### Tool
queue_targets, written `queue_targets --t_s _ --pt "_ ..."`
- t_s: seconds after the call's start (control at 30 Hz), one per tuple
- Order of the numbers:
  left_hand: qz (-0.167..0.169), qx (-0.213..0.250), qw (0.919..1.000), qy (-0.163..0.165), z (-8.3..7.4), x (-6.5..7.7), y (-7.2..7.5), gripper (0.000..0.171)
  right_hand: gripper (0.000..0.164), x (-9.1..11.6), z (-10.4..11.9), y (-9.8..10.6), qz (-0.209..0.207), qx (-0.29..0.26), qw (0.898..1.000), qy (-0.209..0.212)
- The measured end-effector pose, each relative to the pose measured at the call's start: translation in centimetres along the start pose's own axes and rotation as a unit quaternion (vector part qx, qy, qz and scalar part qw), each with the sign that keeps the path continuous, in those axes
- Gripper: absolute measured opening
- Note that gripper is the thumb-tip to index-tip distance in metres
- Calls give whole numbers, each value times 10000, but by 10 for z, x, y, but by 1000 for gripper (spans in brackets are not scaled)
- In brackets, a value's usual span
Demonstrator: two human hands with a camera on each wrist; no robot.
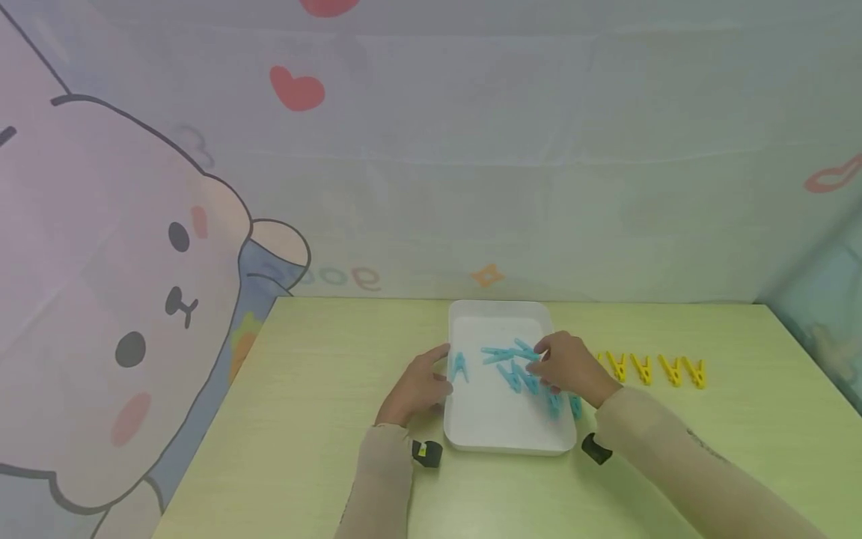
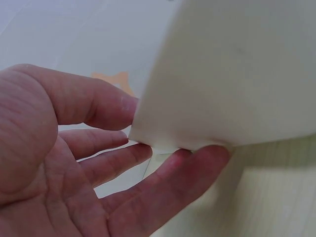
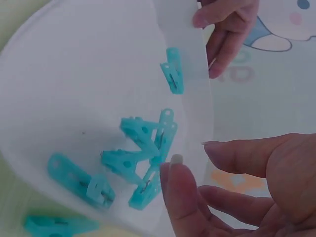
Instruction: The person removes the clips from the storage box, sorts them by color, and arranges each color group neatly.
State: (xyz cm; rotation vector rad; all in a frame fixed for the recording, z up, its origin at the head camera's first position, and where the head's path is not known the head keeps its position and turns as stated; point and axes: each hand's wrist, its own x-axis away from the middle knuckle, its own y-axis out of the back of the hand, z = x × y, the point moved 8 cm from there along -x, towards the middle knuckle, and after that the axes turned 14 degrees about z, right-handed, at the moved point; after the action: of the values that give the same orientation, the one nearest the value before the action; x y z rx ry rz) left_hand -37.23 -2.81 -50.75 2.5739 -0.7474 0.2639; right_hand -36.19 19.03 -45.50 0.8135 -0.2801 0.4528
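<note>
right hand (image 3: 237, 182) over blue clips (image 3: 118, 161)

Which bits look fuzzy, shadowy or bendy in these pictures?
Head view: the blue clips look small and a bit smeary; left wrist view: the tray looks soft, with a shadow on the table; right wrist view: the tray's outline looks bowed, maybe from the lens, and I see no harsh glare.

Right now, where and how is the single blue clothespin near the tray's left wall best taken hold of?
Probably pinch the blue clothespin at its narrow far end, from above and the right: its legs spread toward the person, and the tray's left wall stands close on its left.
</note>
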Motion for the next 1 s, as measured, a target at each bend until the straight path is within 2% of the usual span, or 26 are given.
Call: queue_targets --t_s 0.33,0.53,0.63,0.73,0.9,1.0 --pt "40 58 10000 -50 1 0 0 72 43 -19 14 -18 76 601 9981 -86" --pt "56 59 9999 -59 1 0 0 72 21 -33 17 -28 101 1196 9926 -201" --pt "80 89 9999 -69 1 0 0 72 18 -39 16 -30 88 1480 9883 -357" --pt "39 94 9999 -57 1 0 0 73 18 -42 17 -31 2 1635 9856 -421" --pt "17 77 9999 -76 2 -2 0 73 18 -45 20 -31 -291 2094 9771 -237" --pt "55 92 9999 -89 2 -3 0 74 18 -46 20 -32 -374 2226 9738 -277"
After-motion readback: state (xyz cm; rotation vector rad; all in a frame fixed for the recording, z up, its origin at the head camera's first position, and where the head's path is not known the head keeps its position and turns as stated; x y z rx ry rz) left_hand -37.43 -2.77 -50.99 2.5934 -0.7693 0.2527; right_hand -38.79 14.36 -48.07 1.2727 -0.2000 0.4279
